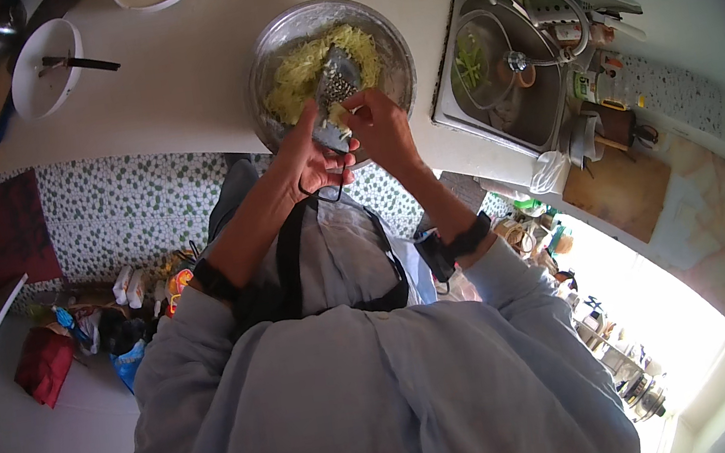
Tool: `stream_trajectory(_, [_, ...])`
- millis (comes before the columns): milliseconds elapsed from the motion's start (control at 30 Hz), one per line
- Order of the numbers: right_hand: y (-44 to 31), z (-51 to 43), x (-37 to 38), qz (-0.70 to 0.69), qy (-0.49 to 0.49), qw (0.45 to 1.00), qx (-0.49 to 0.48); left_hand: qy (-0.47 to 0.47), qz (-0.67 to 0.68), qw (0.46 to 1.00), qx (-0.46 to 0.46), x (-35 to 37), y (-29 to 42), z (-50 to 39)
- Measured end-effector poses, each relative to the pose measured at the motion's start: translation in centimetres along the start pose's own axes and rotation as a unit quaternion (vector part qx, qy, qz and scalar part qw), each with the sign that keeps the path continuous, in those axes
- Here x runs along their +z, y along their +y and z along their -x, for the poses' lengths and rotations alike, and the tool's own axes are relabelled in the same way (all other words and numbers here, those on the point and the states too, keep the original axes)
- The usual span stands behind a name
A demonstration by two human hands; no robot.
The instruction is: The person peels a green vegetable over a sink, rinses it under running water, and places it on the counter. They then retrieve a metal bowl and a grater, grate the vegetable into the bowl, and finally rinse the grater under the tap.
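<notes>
A wide metal bowl point(397, 45) stands near the counter's edge with pale yellow-green shreds point(292, 82) in it. Over the bowl a metal grater point(340, 75) slants, its upper end down among the shreds. My left hand point(313, 156) grips the grater's near end, the thumb along its side; a dark wire loop shows below the fingers. The fingers of my right hand point(379, 125) pinch a small pale yellow piece point(337, 116) against the grater's face, with a few shreds beside it. What the piece is, I cannot tell.
On the counter point(172, 79) at left is a white bowl point(75, 79) with a dark-handled utensil point(88, 62). Right of the metal bowl lies a sink point(448, 94) with a strainer of green pieces point(470, 59) and a curved tap point(577, 18). A cutting board point(617, 188) lies farther right.
</notes>
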State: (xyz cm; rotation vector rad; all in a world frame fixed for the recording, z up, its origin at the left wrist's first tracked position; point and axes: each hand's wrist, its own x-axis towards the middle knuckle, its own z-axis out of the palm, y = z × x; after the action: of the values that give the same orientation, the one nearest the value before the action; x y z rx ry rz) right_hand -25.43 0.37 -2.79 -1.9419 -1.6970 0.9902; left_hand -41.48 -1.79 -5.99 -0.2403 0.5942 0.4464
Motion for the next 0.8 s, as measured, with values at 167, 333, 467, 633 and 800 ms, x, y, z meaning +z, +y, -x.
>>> stream_trajectory(167, [2.0, -3.0, 1.3, 0.052, 0.099, 0.987, -0.116, 0.005, 0.003, 1.000, -0.012, 0.4, 0.2, 0.0])
stream_trajectory(333, [1.7, -6.5, 0.3, 0.061, 0.092, 0.994, -0.010, 0.024, -0.011, 1.000, -0.010, 0.8, 0.3, 0.3])
stream_trajectory(467, [-0.8, -1.0, -0.7, -0.021, -0.030, 0.999, -0.027, -0.018, 0.020, 1.000, -0.001, 0.5, 0.2, 0.2])
stream_trajectory(633, [-0.1, -1.2, 0.9, 0.070, 0.060, 0.986, -0.136, -0.004, 0.015, 1.000, -0.011, 0.4, 0.1, 0.1])
stream_trajectory(800, [1.4, -6.7, 1.1, 0.144, 0.105, 0.974, -0.137, 0.024, -0.006, 1.000, -0.002, 1.2, 0.2, 0.4])
